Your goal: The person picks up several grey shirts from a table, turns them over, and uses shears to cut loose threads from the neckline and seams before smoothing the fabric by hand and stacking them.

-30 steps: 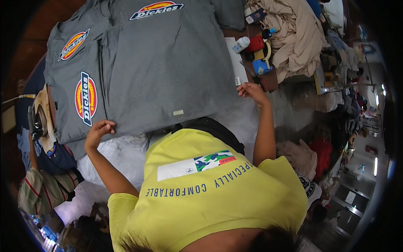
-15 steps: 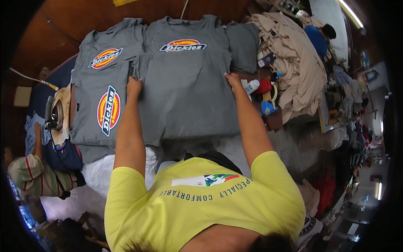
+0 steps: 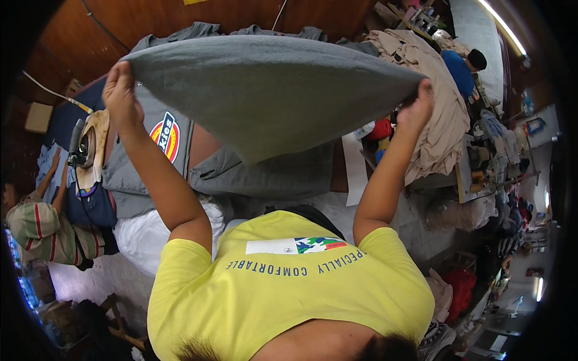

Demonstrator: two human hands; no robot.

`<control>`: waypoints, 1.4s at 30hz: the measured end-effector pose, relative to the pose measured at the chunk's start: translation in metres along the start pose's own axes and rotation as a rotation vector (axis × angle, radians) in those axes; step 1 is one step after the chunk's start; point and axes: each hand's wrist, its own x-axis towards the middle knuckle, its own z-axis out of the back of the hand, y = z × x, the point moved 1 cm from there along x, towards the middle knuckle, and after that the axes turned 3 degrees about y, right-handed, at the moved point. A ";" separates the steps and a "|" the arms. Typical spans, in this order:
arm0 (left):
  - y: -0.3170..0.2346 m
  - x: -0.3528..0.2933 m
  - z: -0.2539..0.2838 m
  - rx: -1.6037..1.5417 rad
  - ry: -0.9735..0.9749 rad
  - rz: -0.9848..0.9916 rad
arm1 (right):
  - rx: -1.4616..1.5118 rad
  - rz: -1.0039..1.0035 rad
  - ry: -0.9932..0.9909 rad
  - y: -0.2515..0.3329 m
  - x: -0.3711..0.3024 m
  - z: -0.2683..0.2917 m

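Note:
A grey T-shirt (image 3: 265, 90) is lifted off the table and stretched wide in front of me, its lower edge sagging to a point in the middle. My left hand (image 3: 124, 99) is closed on its left corner, raised high. On the opposite corner, my right hand (image 3: 416, 111) grips the cloth with bent fingers. Beneath and left of it lies another grey T-shirt (image 3: 129, 177) with a red, yellow and blue printed badge, partly covered. More grey cloth (image 3: 277, 180) lies along the near table edge; whether it joins the lifted shirt I cannot tell.
An iron (image 3: 78, 141) stands on a tan pad at the left, near a person in a striped shirt (image 3: 39, 231). A heap of beige cloth (image 3: 421, 102) lies at the right, beside small bottles and a long white strip (image 3: 356, 171). A white bundle (image 3: 141, 240) sits below the table.
Both hands have risen and spread apart, pulling the T-shirt up off the table. It lay flat with its print showing; now it billows and hides the shirts behind.

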 end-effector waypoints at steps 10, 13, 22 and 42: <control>0.044 -0.099 -0.134 0.300 -0.027 -0.294 | -0.308 0.488 0.019 0.047 -0.099 -0.154; 0.090 -0.125 -0.189 0.240 0.120 -0.094 | -0.558 0.632 0.485 0.029 -0.125 -0.197; -0.012 -0.150 -0.145 -0.013 0.695 0.141 | -0.737 0.229 0.747 0.020 -0.143 -0.136; 0.079 -0.136 -0.215 0.679 1.014 -0.288 | -0.821 0.068 0.820 0.022 0.050 -0.061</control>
